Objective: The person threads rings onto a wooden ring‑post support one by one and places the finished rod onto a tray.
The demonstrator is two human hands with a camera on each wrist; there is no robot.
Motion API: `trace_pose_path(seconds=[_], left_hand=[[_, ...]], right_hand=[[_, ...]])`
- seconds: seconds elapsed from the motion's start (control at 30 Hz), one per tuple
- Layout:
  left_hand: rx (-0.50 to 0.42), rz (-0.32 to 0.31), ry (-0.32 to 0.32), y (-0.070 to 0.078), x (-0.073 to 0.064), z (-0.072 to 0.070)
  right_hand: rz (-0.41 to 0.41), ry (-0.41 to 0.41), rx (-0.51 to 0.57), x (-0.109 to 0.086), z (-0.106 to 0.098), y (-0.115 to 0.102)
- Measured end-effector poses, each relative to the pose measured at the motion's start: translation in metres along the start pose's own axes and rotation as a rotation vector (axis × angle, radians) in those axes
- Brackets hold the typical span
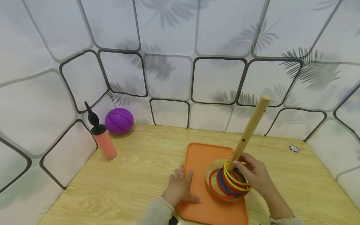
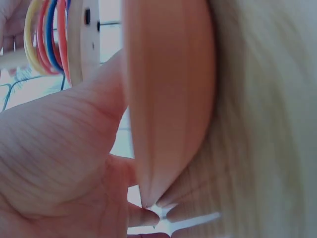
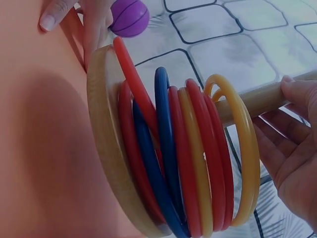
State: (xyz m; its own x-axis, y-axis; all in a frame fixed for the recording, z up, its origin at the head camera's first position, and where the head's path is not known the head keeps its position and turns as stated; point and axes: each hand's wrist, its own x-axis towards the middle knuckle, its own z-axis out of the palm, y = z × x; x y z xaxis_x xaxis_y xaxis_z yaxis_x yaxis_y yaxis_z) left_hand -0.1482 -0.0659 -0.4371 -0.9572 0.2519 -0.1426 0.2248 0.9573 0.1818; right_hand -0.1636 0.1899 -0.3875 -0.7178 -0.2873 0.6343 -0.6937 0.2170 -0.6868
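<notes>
A wooden pole [image 1: 252, 126] on a round wooden base [image 3: 105, 114] leans to the right over an orange tray [image 1: 198, 159]. My right hand [image 1: 258, 177] holds the pole just above its stacked rings, thumb and fingers around it. Red, blue and yellow rings [image 3: 190, 158] circle the pole, bunched toward the base; one red ring stands askew against it. The base is tilted, and its shadow falls on the tray. My left hand [image 1: 180, 187] rests at the tray's left edge, fingers spread along the rim and thumb laid over the tray.
At the back left, a purple ball [image 1: 119, 121] sits beside a salmon-coloured hand pump [image 1: 105, 143] with a black top. A small black-and-white chip [image 1: 294, 148] lies at the right of the wooden table [image 1: 140, 175]. Patterned walls [image 1: 168, 78] border the table.
</notes>
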Motion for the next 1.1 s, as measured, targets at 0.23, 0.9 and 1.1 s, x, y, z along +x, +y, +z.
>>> trace_pose_path(seconds=[0.23, 0.9, 1.1], left_hand=[[0.069, 0.0, 0.018, 0.005, 0.004, 0.01], [-0.009, 0.051, -0.021, 0.007, -0.008, 0.007], [-0.131, 0.107, -0.075, -0.009, -0.018, 0.007]], right_hand=[[0.087, -0.014, -0.04, 0.007, 0.015, 0.01], [0.21, -0.063, -0.059, -0.003, 0.032, 0.019], [0.263, -0.103, -0.107, -0.006, 0.037, 0.014]])
